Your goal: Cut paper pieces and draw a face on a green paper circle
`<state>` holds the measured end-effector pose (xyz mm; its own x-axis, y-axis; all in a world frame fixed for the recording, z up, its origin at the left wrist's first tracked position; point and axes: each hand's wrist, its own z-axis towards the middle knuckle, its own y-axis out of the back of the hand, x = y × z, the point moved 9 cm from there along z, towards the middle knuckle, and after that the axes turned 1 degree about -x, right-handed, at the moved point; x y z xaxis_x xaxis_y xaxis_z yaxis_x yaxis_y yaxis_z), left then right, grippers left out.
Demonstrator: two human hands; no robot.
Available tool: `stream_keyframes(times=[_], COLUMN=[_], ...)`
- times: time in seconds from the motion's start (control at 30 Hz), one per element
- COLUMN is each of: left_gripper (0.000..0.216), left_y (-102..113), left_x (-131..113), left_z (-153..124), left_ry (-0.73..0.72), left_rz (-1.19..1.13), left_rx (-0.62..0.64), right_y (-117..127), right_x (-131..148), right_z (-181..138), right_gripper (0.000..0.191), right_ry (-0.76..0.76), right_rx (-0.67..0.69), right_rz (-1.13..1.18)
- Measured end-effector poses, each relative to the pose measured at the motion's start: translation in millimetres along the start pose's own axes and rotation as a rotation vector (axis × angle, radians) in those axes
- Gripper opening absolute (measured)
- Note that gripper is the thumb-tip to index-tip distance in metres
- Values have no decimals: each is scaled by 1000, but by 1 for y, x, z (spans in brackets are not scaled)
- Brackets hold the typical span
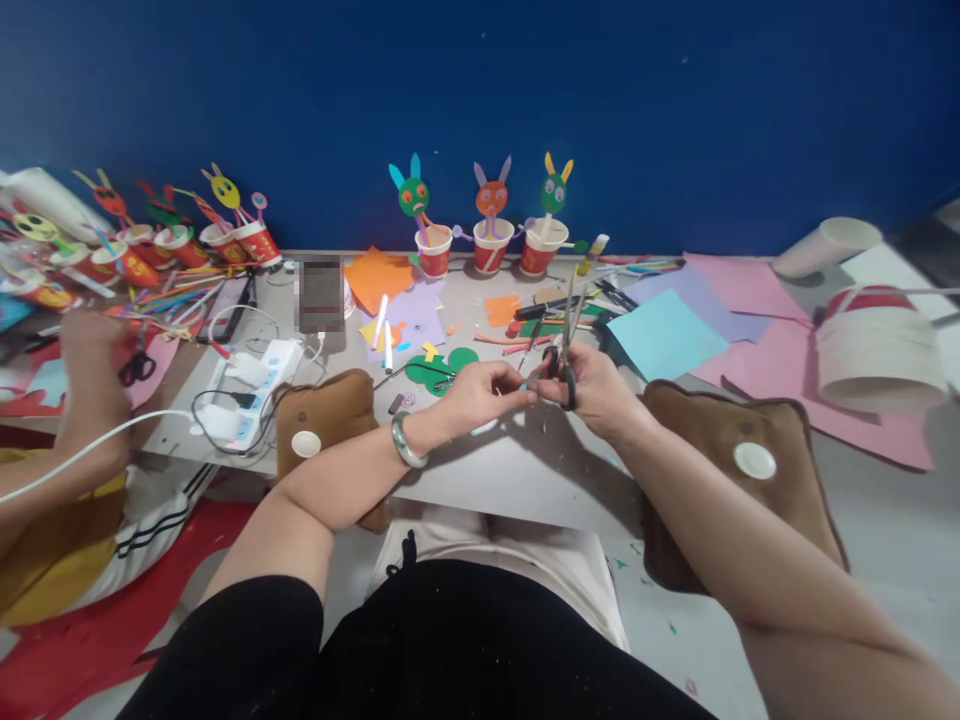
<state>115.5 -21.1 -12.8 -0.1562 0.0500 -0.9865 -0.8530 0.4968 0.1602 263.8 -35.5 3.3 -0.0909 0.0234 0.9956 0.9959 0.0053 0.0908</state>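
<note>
My right hand is closed round the black handles of a pair of scissors, whose blades point up and away from me. My left hand, with a green bangle on the wrist, pinches a tiny scrap at the scissors' handles; the scrap is too small to name. Both hands hover just above the grey table in front of me. Beyond them lie green paper cut-outs and coloured straws.
Paper cups with rabbit-head figures line the blue wall. Blue and pink paper sheets lie right, a white roll beyond. Two brown cushions sit under my forearms. Another person's hand is at left near a power strip.
</note>
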Motion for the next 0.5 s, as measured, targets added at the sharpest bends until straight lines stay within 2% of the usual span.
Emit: stream_keyframes(times=[0.1, 0.2, 0.37, 0.5], left_gripper=[30, 33, 46, 42], left_y=[2, 3, -1, -3], left_x=[3, 5, 10, 19], left_z=[2, 4, 4, 2], left_ry=[25, 64, 127, 189], left_rz=[46, 43, -49, -160], left_rx=[-3, 11, 63, 74], right_y=[1, 2, 3, 10], right_x=[-8, -17, -28, -35], right_z=[3, 5, 4, 5], right_gripper=[57, 57, 49, 47], right_ry=[-24, -54, -76, -86], right_rx=[13, 23, 17, -37], right_rz=[-5, 6, 75, 119])
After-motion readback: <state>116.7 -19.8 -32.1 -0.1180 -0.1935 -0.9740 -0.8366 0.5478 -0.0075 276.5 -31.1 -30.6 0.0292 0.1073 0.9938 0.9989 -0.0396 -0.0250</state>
